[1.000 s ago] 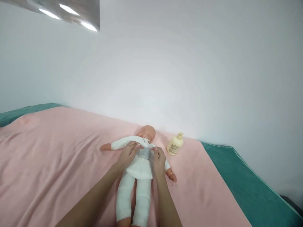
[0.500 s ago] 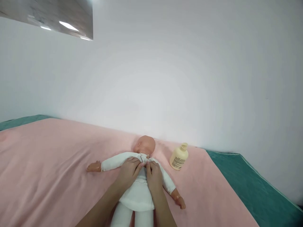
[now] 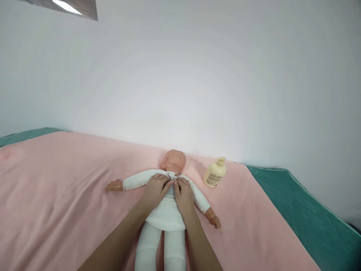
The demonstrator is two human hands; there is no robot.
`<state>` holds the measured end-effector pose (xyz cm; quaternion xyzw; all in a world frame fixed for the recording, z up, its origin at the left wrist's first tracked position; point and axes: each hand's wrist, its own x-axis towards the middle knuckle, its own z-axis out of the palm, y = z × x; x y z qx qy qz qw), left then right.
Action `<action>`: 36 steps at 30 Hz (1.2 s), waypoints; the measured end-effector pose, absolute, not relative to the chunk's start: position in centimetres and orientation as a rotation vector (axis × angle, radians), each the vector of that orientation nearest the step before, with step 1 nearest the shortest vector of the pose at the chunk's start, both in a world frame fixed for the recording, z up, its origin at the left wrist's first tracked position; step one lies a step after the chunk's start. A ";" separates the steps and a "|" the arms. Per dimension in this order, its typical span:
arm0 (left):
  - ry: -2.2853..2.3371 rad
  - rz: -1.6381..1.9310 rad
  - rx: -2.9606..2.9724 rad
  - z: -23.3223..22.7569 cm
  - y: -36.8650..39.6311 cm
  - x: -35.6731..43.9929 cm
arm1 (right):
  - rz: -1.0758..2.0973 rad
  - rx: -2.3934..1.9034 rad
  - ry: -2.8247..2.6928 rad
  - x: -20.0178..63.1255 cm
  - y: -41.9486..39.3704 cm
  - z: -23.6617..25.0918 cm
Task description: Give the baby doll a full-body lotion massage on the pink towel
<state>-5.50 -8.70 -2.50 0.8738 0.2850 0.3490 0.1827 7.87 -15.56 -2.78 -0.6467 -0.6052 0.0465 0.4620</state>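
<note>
A baby doll (image 3: 166,213) with a white cloth body lies stretched out, its bald plastic head (image 3: 175,160) toward the wall and its arms spread wide. No face shows on it from here. My left hand (image 3: 156,190) rests palm down on the left side of the doll's upper torso. On the right side, my right hand (image 3: 184,192) lies the same way, the two thumbs close together at the middle. Both hands are open, fingers laid over the cloth just below the neck. A dark thread shows near the neck seam.
A pale yellow pump bottle (image 3: 214,174) with printed text stands right of the doll's head. Pink cloth (image 3: 70,195) covers the surface, over a green sheet (image 3: 299,210) at the sides. Behind rises a white wall (image 3: 180,75); a shiny panel (image 3: 84,8) hangs at upper left.
The view has tilted down a little, so everything sits higher in the picture. Both hands stay on the doll's upper torso with almost no shift.
</note>
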 end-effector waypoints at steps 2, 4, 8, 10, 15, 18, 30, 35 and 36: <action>0.801 0.990 2.474 -2.6 -8.6 -5.5 | 0.109 -1.604 -1.494 7.9 -15.5 -2.8; 0.792 1.019 2.476 -2.6 -8.6 -5.6 | 0.101 -1.589 -1.484 7.8 -15.7 -2.7; 0.765 1.114 2.485 -2.7 -8.7 -5.7 | 0.095 -1.512 -1.472 7.8 -15.9 -2.7; 0.768 1.125 2.495 -2.8 -8.7 -5.7 | 0.107 -1.508 -1.491 7.9 -15.9 -2.8; 0.793 1.038 2.517 -2.8 -8.6 -5.6 | 0.160 -1.580 -1.545 8.0 -15.6 -2.8; 0.788 0.994 2.501 -2.8 -8.6 -5.6 | 0.182 -1.594 -1.549 7.9 -15.5 -2.7; 0.612 0.558 2.379 5.2 -11.1 -11.0 | 0.541 -1.357 -1.548 9.4 -20.5 2.6; 0.384 0.138 2.348 6.6 -11.9 -13.2 | 0.970 -1.402 -1.874 9.5 -22.6 4.3; 0.376 0.102 2.337 6.3 -11.8 -13.2 | 1.002 -1.409 -1.902 9.4 -22.7 4.2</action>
